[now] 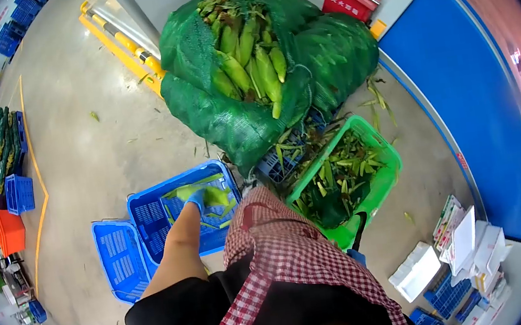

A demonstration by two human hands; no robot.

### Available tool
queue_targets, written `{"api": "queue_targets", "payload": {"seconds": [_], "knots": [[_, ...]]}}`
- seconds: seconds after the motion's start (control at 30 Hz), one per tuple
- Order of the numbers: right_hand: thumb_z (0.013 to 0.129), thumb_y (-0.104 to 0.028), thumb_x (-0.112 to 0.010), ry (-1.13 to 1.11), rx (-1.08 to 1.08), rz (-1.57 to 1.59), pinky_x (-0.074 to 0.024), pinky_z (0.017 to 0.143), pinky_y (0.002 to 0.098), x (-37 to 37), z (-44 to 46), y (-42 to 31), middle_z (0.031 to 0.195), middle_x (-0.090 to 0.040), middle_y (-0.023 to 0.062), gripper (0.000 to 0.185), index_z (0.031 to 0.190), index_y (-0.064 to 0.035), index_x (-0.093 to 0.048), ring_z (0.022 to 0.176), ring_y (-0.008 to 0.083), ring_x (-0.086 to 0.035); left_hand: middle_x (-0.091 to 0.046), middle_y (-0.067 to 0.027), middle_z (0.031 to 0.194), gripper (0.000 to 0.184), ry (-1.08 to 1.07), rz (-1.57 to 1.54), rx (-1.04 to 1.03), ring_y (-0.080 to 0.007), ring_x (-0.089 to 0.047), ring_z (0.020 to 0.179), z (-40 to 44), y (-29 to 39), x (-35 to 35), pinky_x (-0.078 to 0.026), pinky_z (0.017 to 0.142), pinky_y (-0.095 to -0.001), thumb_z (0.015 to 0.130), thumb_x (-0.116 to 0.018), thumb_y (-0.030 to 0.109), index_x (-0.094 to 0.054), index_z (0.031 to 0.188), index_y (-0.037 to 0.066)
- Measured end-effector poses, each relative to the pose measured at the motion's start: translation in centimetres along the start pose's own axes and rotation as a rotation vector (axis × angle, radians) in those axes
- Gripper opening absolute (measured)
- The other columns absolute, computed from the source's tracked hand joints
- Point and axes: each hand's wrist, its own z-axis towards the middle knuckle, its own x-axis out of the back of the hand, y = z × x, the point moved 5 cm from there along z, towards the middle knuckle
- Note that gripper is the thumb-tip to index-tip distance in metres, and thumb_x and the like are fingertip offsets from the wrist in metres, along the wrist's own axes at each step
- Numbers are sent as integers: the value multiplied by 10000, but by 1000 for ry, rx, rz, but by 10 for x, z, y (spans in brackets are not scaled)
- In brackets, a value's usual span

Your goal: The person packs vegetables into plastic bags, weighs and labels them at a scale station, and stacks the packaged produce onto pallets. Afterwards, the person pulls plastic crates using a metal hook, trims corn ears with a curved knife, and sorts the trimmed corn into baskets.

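Note:
My left hand, in a blue glove, reaches down into a blue plastic basket. It is closed against a pale green ear of corn in the husk, its fingertips partly hidden. Loose husk leaves lie around the corn in the basket. Of my right hand only a bit of blue glove shows beside my checked apron; its fingers are hidden. A thin black curved object sticks up beside it, over the edge of a green crate filled with husk scraps. I cannot make out what the black object is.
A large green mesh sack, open at the top, shows several ears of corn. Another full sack leans beside it. A second blue basket stands left. A yellow-black barrier, red box and white foam box stand around.

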Motion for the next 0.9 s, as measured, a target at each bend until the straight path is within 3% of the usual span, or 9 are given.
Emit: {"api": "queue_targets", "payload": {"seconds": [0.1, 0.13, 0.2, 0.23, 0.37, 0.5, 0.6, 0.83, 0.9], "knots": [[773, -88, -544, -32, -171, -11, -341, 370, 307, -59, -13, -53, 537, -449, 37, 117, 704, -52, -456, 396, 167, -436, -598, -122, 1068, 419, 147, 356, -571, -298, -579, 933, 73, 64, 13, -438, 815, -376, 830, -466, 338, -560, 1085, 18], [772, -99, -549, -12, -142, -100, -341, 358, 306, -80, -20, -78, 539, -450, 37, 123, 720, -54, -448, 384, 164, -429, -602, -164, 1036, 392, 407, 1061, -573, -305, -584, 926, 23, 112, -41, -451, 798, -360, 789, -516, 282, -566, 1063, 6], [772, -121, -560, 30, -86, -275, -342, 333, 306, -125, -33, -123, 542, -452, 38, 144, 750, -59, -432, 360, 157, -416, -604, -181, 1004, 421, 224, 751, -769, -326, -576, 938, 63, 171, -115, -444, 820, -375, 725, -574, 222, -557, 1101, 35], [769, -133, -572, 30, -56, -295, -346, 339, 300, -141, -32, -136, 540, -457, 41, 152, 748, -55, -443, 364, 156, -424, -580, -187, 1057, 420, 207, 873, -1157, -320, -553, 981, 97, 211, -155, -424, 855, -378, 724, -576, 212, -553, 1115, 62], [758, -159, -600, 66, -1, -363, -365, 359, 284, -182, -26, -159, 537, -464, 42, 182, 761, -51, -453, 386, 143, -452, -490, -136, 1130, 502, 242, 1573, -1488, -307, -470, 1051, 37, 343, -314, -414, 851, -377, 689, -555, 130, -470, 1181, 79], [740, -154, -620, 127, -167, -265, -358, 365, 288, -213, -43, -143, 541, -475, 49, 194, 759, -42, -462, 395, 152, -456, -379, -128, 1303, 595, 371, 2213, -1375, -299, -349, 1208, 116, 407, -364, -260, 999, -440, 743, -557, 185, -365, 1296, 81], [723, -166, -650, 198, -213, -406, -377, 400, 284, -204, -45, -98, 558, -508, 62, 214, 751, -24, -492, 431, 152, -484, -439, -92, 1197, 505, 590, 2718, -1184, -279, -398, 1111, 140, 410, -365, -289, 934, -448, 800, -527, 232, -403, 1273, 104], [733, -181, -631, 225, -204, -445, -373, 389, 283, -201, -55, -67, 546, -509, 62, 221, 719, -12, -488, 419, 146, -485, -520, -94, 966, 325, 735, 2703, -1397, -265, -517, 916, 94, 396, -372, -403, 710, -396, 750, -560, 171, -571, 1065, 95], [750, -193, -610, 256, -65, -446, -373, 380, 287, -199, -41, -70, 549, -509, 68, 220, 726, -18, -477, 409, 152, -489, -553, -95, 937, 415, 462, 2389, -1359, -275, -555, 865, 21, 411, -360, -435, 676, -383, 677, -631, 201, -569, 1076, 110]]}}
